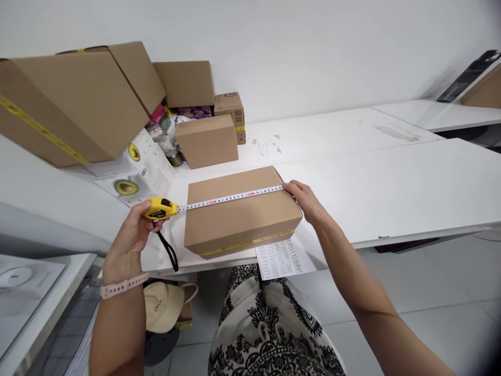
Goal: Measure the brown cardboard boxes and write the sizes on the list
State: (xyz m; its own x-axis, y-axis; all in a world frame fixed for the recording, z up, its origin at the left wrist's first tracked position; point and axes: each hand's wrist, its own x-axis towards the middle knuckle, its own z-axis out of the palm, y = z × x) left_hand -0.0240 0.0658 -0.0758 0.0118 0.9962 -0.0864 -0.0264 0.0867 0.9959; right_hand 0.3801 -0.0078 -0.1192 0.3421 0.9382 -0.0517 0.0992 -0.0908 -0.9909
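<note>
A closed cardboard box [235, 222] with yellow tape along its near side lies on the white table. My left hand [135, 230] is closed round a yellow tape measure [161, 208], just off the box's left edge; a black wrist strap [168, 248] dangles from it. The white blade [230, 197] stretches lengthwise across the box top. At the box's right edge, my right hand [305, 199] pinches the blade's end with thumb and fingers. A printed sheet [279, 260] sticks out from under the box at the table's front edge.
Large cardboard boxes [66, 104] are stacked at the left on white cartons with avocado pictures [133, 177]. A smaller cardboard box [207, 141] stands behind the measured one. Below the table is a cream cap [164, 308]. The white table [352, 177] extends rightward along the wall.
</note>
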